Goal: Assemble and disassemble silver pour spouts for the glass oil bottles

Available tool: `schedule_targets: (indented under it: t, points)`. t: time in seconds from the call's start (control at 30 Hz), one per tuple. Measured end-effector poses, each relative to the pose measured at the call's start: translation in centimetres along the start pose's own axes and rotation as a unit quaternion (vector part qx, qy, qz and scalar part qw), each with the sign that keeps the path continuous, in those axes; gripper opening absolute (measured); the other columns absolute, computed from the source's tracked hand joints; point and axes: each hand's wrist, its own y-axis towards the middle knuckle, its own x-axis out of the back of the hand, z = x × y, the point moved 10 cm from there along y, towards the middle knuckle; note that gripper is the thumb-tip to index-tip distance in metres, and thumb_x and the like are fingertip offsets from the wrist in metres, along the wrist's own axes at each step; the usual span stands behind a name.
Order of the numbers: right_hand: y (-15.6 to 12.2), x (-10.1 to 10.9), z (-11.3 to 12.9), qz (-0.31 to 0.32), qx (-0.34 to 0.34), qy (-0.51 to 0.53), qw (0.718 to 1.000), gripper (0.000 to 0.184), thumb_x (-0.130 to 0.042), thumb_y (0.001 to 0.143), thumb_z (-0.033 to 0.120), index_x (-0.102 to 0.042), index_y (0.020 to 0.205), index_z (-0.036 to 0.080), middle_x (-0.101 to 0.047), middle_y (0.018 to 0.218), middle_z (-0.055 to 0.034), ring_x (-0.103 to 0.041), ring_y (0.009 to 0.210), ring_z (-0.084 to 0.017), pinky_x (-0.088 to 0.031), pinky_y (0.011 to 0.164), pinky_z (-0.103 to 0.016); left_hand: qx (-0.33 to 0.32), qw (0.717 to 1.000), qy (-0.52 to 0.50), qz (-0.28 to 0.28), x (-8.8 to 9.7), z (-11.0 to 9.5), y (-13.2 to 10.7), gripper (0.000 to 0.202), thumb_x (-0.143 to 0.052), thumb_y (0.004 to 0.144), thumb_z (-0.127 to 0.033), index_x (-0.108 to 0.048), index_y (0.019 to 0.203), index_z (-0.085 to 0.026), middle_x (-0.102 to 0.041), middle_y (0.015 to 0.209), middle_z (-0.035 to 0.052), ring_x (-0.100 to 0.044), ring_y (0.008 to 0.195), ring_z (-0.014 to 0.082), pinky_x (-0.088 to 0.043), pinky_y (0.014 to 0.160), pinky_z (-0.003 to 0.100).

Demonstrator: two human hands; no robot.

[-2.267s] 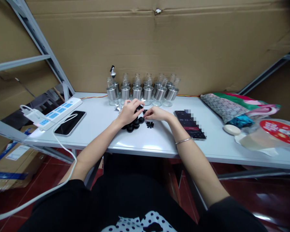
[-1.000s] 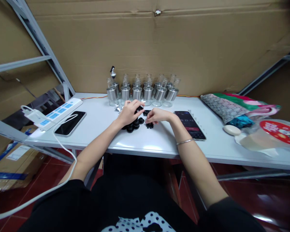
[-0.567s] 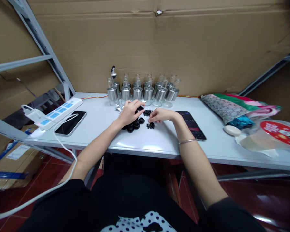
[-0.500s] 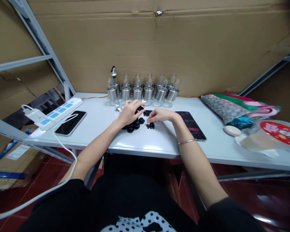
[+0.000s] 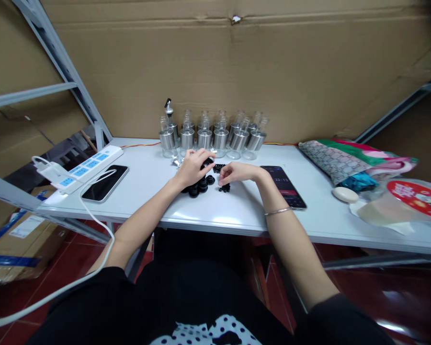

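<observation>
My left hand (image 5: 194, 167) rests over a pile of black round plastic parts (image 5: 197, 188), its thumb and fingers curved around one black round part (image 5: 207, 162). That part is mostly hidden by the fingers. Just to the right, my right hand (image 5: 235, 172) points down with its fingertips pinched together at a small heap of tiny black pieces (image 5: 225, 187). Whatever lies between those fingertips is too small to name. Behind the hands sits another group of tiny black pieces (image 5: 218, 168), partly covered. Some small silvery parts (image 5: 176, 162) lie beyond my left hand.
Several glass bottles with metal sleeves (image 5: 204, 139) stand in rows at the back, one with a pourer (image 5: 168, 108). On the left are a power strip (image 5: 89, 167) and a phone (image 5: 106, 183). Another phone (image 5: 284, 187), a patterned bag (image 5: 341, 160) and a sealed cup (image 5: 391, 203) are on the right.
My right hand has dipped slightly towards the tiny black pieces and now covers more of them. My left hand stays in nearly the same place.
</observation>
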Motion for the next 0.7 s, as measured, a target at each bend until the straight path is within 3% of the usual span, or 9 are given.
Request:
schedule_targets:
  t: [0.13, 0.47, 0.7]
  points:
    - [0.1, -0.5, 0.6, 0.004, 0.005, -0.006, 1.000, 0.040, -0.075, 0.053, 0.049, -0.064, 0.073, 0.017, -0.066, 0.073, -0.0011, -0.057, 0.073, -0.016, -0.041, 0.067, -0.025, -0.002, 1.000, -0.001, -0.003, 0.0, 0.0, 0.0, 0.017, -0.048, 0.093, -0.027, -0.054, 0.107, -0.020, -0.064, 0.111, 0.0043, -0.056, 0.103, 0.0180, -0.027, 0.093, 0.034]
    - [0.0, 0.1, -1.1, 0.013, -0.016, -0.021, 1.000, 0.051, -0.076, 0.052, 0.053, -0.061, 0.085, 0.018, -0.060, 0.075, 0.0005, -0.052, 0.069, -0.014, -0.038, 0.063, -0.025, -0.005, 1.000, -0.008, -0.010, 0.3, -0.2, 0.0, 0.015, -0.049, 0.093, -0.026, -0.055, 0.105, -0.020, -0.064, 0.110, 0.0039, -0.057, 0.100, 0.0176, -0.027, 0.093, 0.033]
    - [0.1, 0.0, -1.7, 0.030, -0.011, -0.049, 0.998, 0.061, -0.083, 0.044, 0.046, -0.060, 0.092, 0.018, -0.050, 0.075, 0.0031, -0.046, 0.065, -0.012, -0.036, 0.060, -0.024, 0.000, 1.000, -0.005, -0.004, 0.1, 0.0, 0.0, 0.016, -0.048, 0.093, -0.028, -0.054, 0.106, -0.020, -0.064, 0.110, 0.0044, -0.057, 0.101, 0.0180, -0.027, 0.094, 0.034]
